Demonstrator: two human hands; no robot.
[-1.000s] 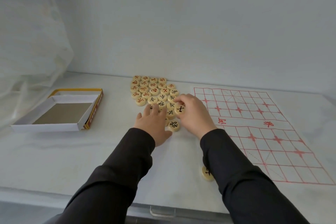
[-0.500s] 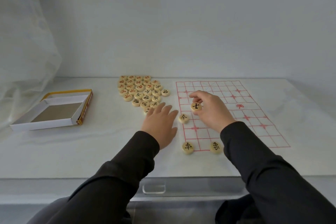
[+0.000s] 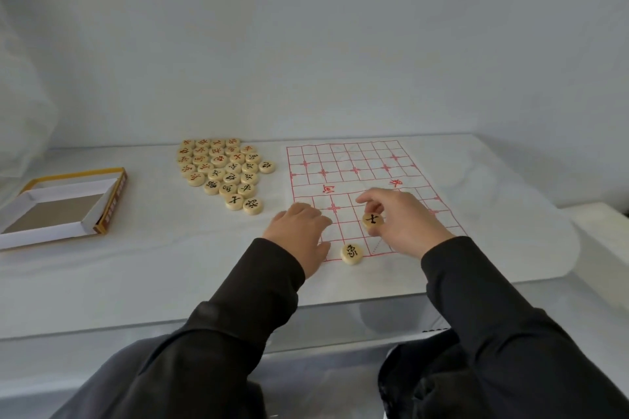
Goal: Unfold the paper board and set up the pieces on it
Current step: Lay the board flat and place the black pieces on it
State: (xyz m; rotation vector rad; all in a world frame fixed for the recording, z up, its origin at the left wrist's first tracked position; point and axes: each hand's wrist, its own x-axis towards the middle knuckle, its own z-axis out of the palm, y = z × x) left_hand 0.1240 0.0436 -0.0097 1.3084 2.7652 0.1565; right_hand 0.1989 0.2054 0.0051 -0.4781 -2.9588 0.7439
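One empty box sits at the far left of the desk. Well to its right, more than two dozen round pieces lie in a tight cluster, red and black characters face up. Right of them the paper board lies unfolded, with one black-marked piece set on its near edge line.

The sheet looks thin, creased and loose on the desk, so the likeliest trouble is a wrist or sleeve dragging across it. That would shift the grid and carry the set piece off its crossing. The piece in hand is also tilted and held by its rim, so it could slip or land between lines.

The left hand rests palm down at the board's left edge, fingers loosely bent. No piece shows in it, and it seems to steady the paper. The right hand is over the board's near rows and pinches a black-marked disc between thumb and fingertips, face tipped towards the camera. Whether the disc touches the paper I cannot tell.
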